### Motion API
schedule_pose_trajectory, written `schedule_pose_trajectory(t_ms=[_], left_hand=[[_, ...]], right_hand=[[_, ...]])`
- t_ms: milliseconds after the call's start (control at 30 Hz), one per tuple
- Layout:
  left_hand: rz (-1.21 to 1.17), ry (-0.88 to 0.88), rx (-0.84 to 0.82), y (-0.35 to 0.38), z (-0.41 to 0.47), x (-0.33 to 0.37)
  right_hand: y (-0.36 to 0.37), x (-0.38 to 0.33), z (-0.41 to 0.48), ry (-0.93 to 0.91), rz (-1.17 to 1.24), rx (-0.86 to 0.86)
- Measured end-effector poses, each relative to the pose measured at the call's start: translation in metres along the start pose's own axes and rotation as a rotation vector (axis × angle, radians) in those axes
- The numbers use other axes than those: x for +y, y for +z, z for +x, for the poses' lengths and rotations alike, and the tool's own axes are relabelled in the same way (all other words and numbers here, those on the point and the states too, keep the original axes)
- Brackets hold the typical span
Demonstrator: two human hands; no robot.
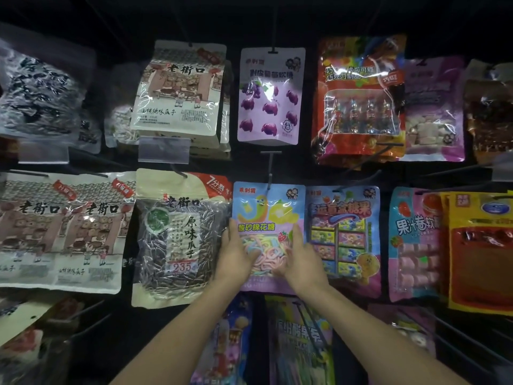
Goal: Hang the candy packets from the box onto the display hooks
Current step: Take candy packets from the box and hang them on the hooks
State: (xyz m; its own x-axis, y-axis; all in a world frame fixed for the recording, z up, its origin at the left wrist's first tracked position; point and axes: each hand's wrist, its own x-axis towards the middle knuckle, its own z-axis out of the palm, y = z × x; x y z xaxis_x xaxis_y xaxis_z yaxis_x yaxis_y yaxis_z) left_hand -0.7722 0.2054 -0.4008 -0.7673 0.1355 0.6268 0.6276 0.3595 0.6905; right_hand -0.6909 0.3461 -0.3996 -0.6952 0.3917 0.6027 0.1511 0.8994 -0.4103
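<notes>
A blue and purple candy packet [265, 209] with pastel strips inside hangs in the middle row of the display. Its top hole sits on a thin metal hook [269, 165] that juts toward me. My left hand [236, 251] grips the packet's lower left side, thumb across its front. My right hand [302, 257] holds the lower right side the same way. Above it hangs a purple grape candy packet [269, 98] on its own hook. The box is not in view.
Sunflower seed bags [172, 234] hang to the left, a purple boxed-candy packet [342, 237] and a pink fruit-roll packet [413, 243] to the right. More packets [299, 343] hang in the row below, between my forearms. Bare hooks [455, 332] stick out at lower right.
</notes>
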Motion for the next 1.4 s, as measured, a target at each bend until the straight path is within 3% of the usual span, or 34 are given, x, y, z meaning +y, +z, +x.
schedule_pose_trajectory(t_ms=[133, 233, 367, 500, 1033, 1400], left_hand=[[0.197, 0.112, 0.092, -0.001, -0.011, 0.006], [0.445, 0.248, 0.058, -0.003, -0.023, 0.011], [0.797, 0.326, -0.031, -0.008, -0.037, 0.020], [0.964, 0.334, -0.085, -0.008, -0.045, 0.021], [0.854, 0.283, -0.294, -0.009, -0.038, 0.012], [0.831, 0.196, -0.358, -0.020, -0.060, 0.043]], right_hand=[[-0.011, -0.003, -0.009, -0.090, -0.182, 0.069], [-0.018, -0.002, -0.015, -0.227, -0.351, 0.132], [-0.017, 0.005, -0.022, -0.410, -0.390, 0.030], [-0.021, 0.009, -0.030, -0.457, -0.406, -0.032], [-0.035, 0.009, -0.029, -0.423, -0.449, -0.218], [-0.054, 0.002, -0.046, -0.347, -0.307, -0.240]])
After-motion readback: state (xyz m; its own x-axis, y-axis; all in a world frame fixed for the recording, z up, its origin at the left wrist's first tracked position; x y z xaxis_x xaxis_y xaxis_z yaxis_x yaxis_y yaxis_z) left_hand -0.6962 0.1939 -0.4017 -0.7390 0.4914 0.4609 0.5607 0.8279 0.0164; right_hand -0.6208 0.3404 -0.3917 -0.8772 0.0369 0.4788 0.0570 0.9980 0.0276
